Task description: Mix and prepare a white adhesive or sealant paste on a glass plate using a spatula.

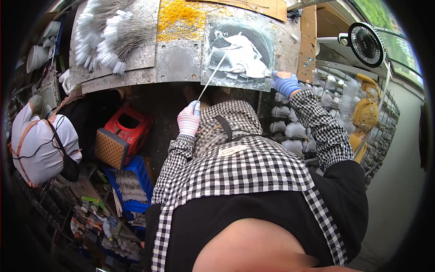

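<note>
Slanting, 1 slim pale rod (211, 77) meets the white heap (244, 59).

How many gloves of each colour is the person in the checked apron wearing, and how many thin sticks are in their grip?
Pink-striped glove: 1
Blue glove: 1
Held thin stick: 1
Total: 3
</note>
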A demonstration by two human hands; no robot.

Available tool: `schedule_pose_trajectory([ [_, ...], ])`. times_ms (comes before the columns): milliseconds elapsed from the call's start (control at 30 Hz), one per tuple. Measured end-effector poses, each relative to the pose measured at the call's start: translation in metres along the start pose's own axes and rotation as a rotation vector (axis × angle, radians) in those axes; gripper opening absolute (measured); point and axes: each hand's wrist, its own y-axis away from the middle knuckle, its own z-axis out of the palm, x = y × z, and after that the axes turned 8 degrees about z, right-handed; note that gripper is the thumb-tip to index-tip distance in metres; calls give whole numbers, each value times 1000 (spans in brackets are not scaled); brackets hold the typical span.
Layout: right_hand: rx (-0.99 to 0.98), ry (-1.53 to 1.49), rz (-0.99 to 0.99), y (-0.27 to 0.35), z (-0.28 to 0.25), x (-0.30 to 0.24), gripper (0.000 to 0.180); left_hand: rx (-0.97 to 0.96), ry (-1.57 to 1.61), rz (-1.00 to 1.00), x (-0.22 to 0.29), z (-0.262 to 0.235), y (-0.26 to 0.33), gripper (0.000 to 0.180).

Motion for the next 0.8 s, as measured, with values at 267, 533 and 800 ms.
schedule_pose_trajectory([
  [267, 127, -398, 222, -28, 19, -58, 37, -28, 78, -29, -2, -2, -3, 25],
  [533, -85, -325, 202, 33, 57, -94, 39, -42, 21, 25, -9, 8, 2, 24],
  [800, 85, -277, 167, 8, 20, -39, 33, -1, 82, -8, -12, 15, 7, 24],
])
